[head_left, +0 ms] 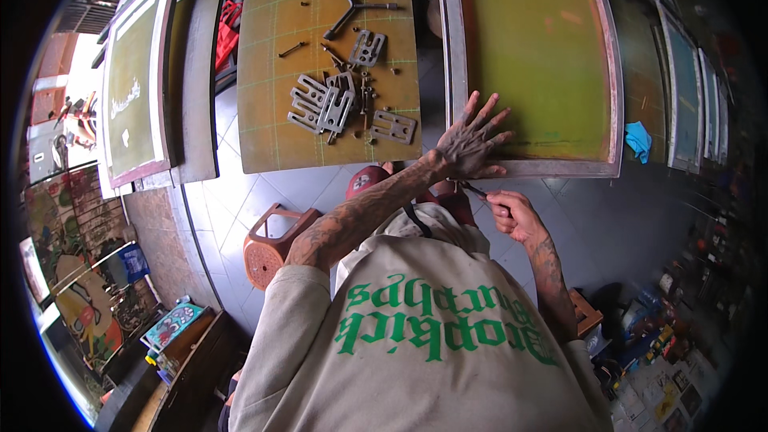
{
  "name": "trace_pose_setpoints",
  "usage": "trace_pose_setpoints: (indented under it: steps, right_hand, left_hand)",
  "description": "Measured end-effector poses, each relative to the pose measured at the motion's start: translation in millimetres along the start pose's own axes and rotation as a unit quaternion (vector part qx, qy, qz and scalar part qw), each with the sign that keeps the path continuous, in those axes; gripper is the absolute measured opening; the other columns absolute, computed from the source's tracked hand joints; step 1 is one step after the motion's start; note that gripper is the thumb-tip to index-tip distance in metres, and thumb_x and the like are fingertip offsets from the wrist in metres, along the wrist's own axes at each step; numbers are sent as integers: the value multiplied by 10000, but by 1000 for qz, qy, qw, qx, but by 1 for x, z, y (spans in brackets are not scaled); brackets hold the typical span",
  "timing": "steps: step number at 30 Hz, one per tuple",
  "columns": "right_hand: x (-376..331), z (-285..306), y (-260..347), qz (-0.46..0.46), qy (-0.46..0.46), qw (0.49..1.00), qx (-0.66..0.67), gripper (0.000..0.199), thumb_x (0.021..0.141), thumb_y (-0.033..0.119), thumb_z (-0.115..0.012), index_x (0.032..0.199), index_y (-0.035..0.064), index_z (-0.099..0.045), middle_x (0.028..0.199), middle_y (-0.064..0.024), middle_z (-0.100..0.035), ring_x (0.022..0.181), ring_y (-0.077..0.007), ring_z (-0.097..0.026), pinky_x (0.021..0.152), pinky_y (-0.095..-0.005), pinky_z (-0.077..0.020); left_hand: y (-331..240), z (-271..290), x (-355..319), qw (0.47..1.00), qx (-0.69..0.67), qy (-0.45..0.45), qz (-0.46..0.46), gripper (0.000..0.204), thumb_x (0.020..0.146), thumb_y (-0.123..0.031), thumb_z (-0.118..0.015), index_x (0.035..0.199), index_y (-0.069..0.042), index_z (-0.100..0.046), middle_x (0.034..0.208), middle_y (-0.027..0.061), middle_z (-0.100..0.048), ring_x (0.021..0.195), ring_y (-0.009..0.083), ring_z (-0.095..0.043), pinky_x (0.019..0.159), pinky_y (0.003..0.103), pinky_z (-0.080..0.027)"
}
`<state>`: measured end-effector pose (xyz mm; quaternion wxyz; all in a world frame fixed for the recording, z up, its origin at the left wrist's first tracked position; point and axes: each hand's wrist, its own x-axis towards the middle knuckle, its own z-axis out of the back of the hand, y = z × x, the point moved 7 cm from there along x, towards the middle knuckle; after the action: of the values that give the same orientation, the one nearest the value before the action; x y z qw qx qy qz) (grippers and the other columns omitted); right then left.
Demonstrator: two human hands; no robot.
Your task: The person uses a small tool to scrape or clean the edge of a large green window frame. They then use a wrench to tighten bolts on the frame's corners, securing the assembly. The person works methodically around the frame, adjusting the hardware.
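- My left hand [470, 144] lies flat on the near rail of the screen frame [453, 48], fingers spread wide across the metal and just onto the green mesh [532, 56]; it presses, it grips nothing.
- My right hand [512, 214] sits just below that rail with its fingers curled tight around a thin dark tool [475, 190], whose tip points up toward the frame's underside.
- The frame is straight ahead, right of the yellow-green board [328, 56], its near edge over the white-tiled floor [232, 192].
- I judge the frame stiff and fairly light, metal bars round taut mesh. The mesh is the fragile part, so I'd hold by the rails only.
- The tool looks slim, hard and easy to let slip; a pinch near its tip gives control.
- On the board lie grey metal brackets [324, 104], a three-armed wrench [352, 10] and loose bolts [366, 92], well apart from both hands.
- Below my left forearm stands a brown plastic stool [270, 244], and a blue cloth [638, 141] lies to the frame's right.
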<state>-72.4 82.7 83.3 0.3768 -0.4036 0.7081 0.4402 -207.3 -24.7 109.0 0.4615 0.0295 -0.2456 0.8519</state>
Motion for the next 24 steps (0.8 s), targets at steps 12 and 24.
trace_pose_setpoints:
  steps: [12, 24]
  right_hand:
    - [15, -5, 18, -102, 59, 993, 6, 126, 977, 115, -543, 1015, 22, -619, 573, 88, -359, 396, -22, -240, 364, -218, -190]
    - [23, -81, -2, -77, -71, 983, 153, 90, 869, 85, -558, 783, 58, -553, 610, 40, -371, 482, -91, -338, 436, -235, -296]
  left_hand:
    - [-29, -47, 22, 972, 167, 73, -146, 715, 917, -726, -341, 1538, -375, -290, 1643, 23, -189, 1516, 390, -39, 1175, 684, 39]
    - [-70, -96, 64, 970, 41, 109, -214, 660, 941, -551, -515, 1538, -384, -287, 1625, 21, -243, 1514, 366, -106, 1193, 667, -23]
